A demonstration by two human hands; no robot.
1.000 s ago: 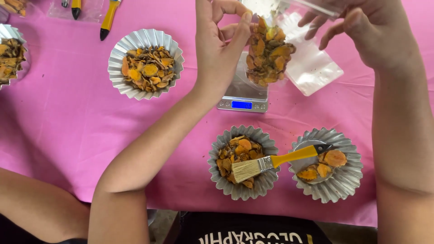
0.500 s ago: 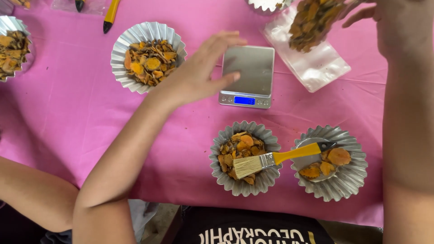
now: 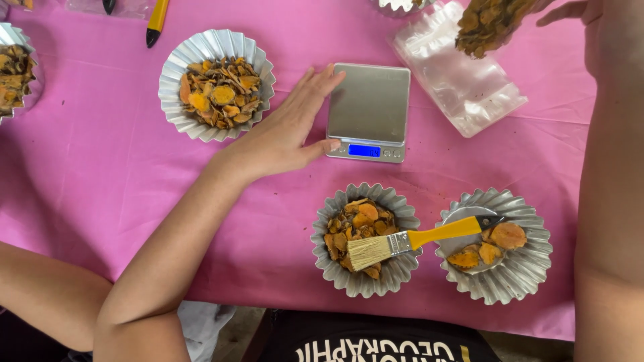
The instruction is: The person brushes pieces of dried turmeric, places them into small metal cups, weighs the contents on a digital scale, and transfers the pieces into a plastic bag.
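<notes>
Flanking the scale (image 3: 369,107): fluted foil cups (image 3: 216,84), brush (image 3: 416,240), clear bag (image 3: 459,84).

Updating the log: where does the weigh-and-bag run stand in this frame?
Done: the scale platform is bare, and the right hand holds a bag filled with dried orange slices. In hand: the left hand rests against the scale's left edge. Left: an empty clear pouch and slices in three foil trays.
</notes>
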